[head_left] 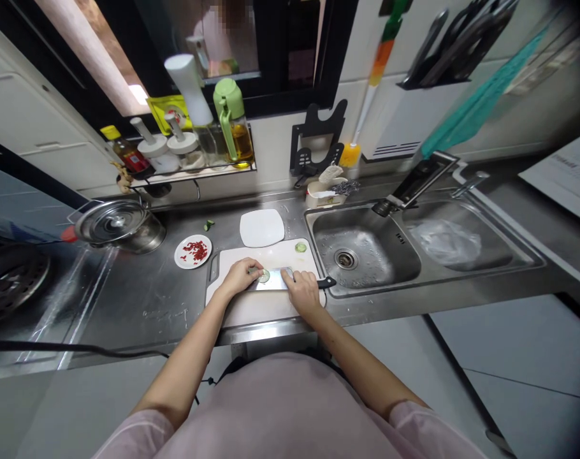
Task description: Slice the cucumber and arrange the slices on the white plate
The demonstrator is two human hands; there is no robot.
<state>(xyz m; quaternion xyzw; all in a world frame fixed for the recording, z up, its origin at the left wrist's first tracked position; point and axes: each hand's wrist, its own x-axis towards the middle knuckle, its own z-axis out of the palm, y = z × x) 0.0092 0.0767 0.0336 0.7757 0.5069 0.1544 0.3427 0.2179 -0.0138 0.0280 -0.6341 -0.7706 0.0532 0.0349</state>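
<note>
A white cutting board lies on the steel counter in front of me. My right hand is closed around the black handle of a wide knife whose blade lies across the board. My left hand has curled fingers pressed on a pale green cucumber piece right beside the blade. Another cucumber slice rests at the board's far right corner.
A small white plate with chopped red chilli and a white square plate sit behind the board. A lidded steel pot stands at left, a double sink at right. Oil bottles line a shelf.
</note>
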